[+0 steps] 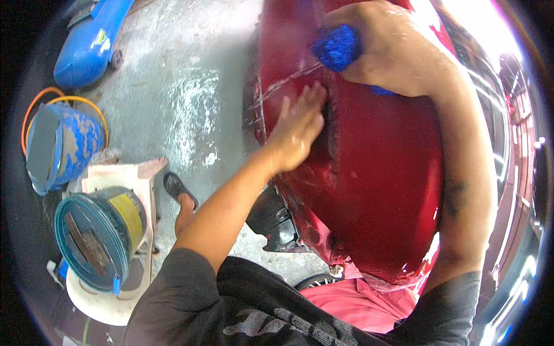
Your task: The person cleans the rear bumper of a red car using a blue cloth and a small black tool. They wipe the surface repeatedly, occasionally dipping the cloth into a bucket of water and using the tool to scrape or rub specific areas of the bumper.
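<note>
1. two bare hands fill the middle of my remote view, both at the red car panel (386,167), which spans the centre and runs up to the top border.
2. i see the left hand (297,135) flattened, fingers stretched and slightly apart, gripping nothing; it lies over the panel's left part. motion blur softens its fingers, so i cannot tell whether the palm presses on the paint.
3. i see the right hand (395,49) curled around a blue cloth (337,48) at the panel's upper part. the cloth bulges out on its left side, and another blue bit shows beneath the hand.
4. the panel's left edge borders wet grey floor (190,86); a pale line slants up across the paint from that edge. the lower end looks ragged, near the black shirt (259,305).
5. my widest room for moving is leftward over the floor, as far as the teal-lidded bucket (92,242) and the peeling blue bucket (83,135). rightward, the forearm covers the panel's margin.
6. the blue tank (92,46) is cut off at the top. a wheel (318,281) peeks out, mostly hidden, beside pink fabric (363,303). glare washes out the upper right, and the right palm is out of my sight.
</note>
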`<state>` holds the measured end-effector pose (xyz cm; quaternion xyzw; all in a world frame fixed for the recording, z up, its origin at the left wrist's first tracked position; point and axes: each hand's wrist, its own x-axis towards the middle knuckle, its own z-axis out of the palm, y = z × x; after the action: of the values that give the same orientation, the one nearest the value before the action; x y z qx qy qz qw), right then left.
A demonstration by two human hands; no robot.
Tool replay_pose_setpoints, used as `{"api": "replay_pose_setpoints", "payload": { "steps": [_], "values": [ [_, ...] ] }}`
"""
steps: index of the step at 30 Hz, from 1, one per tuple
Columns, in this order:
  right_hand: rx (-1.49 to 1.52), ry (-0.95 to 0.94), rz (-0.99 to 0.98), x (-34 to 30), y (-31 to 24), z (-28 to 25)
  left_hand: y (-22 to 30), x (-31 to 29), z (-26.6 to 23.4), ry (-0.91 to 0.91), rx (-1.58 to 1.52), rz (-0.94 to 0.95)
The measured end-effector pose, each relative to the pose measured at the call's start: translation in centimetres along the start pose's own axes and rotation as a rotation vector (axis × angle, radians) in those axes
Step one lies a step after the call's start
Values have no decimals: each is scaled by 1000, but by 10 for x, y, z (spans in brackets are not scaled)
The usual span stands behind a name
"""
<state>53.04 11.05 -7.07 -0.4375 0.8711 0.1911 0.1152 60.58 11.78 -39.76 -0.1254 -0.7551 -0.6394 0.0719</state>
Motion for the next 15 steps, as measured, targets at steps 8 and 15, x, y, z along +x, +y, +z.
{"api": "replay_pose_setpoints", "payload": {
  "steps": [8,15],
  "values": [
    [-8,141,-80,4,47,41,14,-19,17,4,-33,-18],
    [10,-43,-56,13,22,21,-39,28,8,101,-7,61]
  ]
}}
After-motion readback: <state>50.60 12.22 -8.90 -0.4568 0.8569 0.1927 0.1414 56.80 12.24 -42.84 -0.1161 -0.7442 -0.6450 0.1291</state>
